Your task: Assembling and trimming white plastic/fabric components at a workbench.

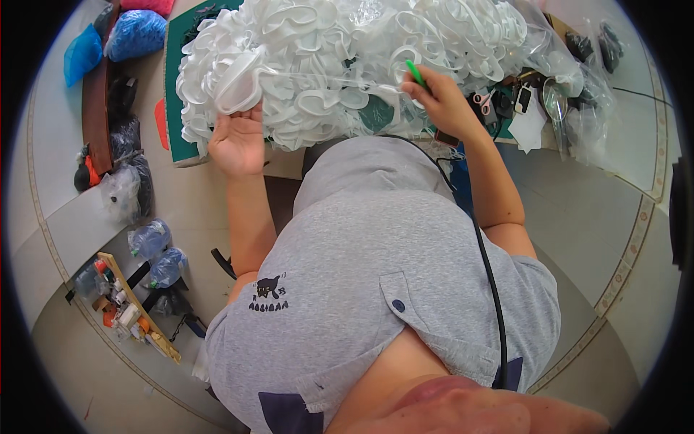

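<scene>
A big heap of white, curved, ribbon-like pieces (pixel 303 108) covers the green-topped table in front of me. At the left side of the heap, my left hand (pixel 238 143) is turned palm up. Its fingers go behind a white looped piece (pixel 241 85) and appear to grip its lower edge. My right hand (pixel 442 101), toward the right of the heap, is closed on a small green tool (pixel 414 71); its working end is hard to make out. A thin, pale strand (pixel 325 78) runs taut between the looped piece and my right hand.
Pink-handled scissors (pixel 483 101), a white paper piece (pixel 528 123) and clear plastic bags (pixel 589 108) lie at the table's right end. Left of the table are a blue bag (pixel 136 35), a brown bench (pixel 96 108) and a cluttered shelf (pixel 141 307). A black cable (pixel 491 282) hangs over my body.
</scene>
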Tool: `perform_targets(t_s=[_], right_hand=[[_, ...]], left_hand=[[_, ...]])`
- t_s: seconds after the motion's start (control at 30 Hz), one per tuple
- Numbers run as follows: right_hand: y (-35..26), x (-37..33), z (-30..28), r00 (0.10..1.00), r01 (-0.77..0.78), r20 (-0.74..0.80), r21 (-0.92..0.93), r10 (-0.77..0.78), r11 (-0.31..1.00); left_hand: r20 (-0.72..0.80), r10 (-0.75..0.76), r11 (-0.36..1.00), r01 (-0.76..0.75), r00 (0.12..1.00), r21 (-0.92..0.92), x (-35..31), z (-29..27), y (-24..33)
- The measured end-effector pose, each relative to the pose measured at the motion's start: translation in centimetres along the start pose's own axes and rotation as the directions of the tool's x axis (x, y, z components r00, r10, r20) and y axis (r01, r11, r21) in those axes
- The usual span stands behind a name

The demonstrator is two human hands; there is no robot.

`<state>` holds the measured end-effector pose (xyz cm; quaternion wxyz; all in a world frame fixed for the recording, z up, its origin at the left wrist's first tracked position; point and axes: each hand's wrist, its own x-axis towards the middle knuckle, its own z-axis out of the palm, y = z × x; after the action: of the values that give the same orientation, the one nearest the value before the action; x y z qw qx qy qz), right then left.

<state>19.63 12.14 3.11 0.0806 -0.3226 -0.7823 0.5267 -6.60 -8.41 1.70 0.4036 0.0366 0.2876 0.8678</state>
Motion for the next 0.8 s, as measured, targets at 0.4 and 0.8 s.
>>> perform_targets(t_s=[0.4, 0.8], right_hand=[[-3.3, 2.2, 3.0, 0.99, -0.062, 0.11, 0.894, -0.083, 0.443], [-4.4, 3.0, 5.2, 0.975, 0.218, -0.13, 0.409, -0.18, 0.886]], left_hand=[[0.309, -0.345, 0.841, 0.438, 0.886, -0.318, -1.5, 4.2, -2.6], [0.067, -0.327, 0.945, 0.327, 0.943, 0.008, -2.4, 4.9, -4.4]])
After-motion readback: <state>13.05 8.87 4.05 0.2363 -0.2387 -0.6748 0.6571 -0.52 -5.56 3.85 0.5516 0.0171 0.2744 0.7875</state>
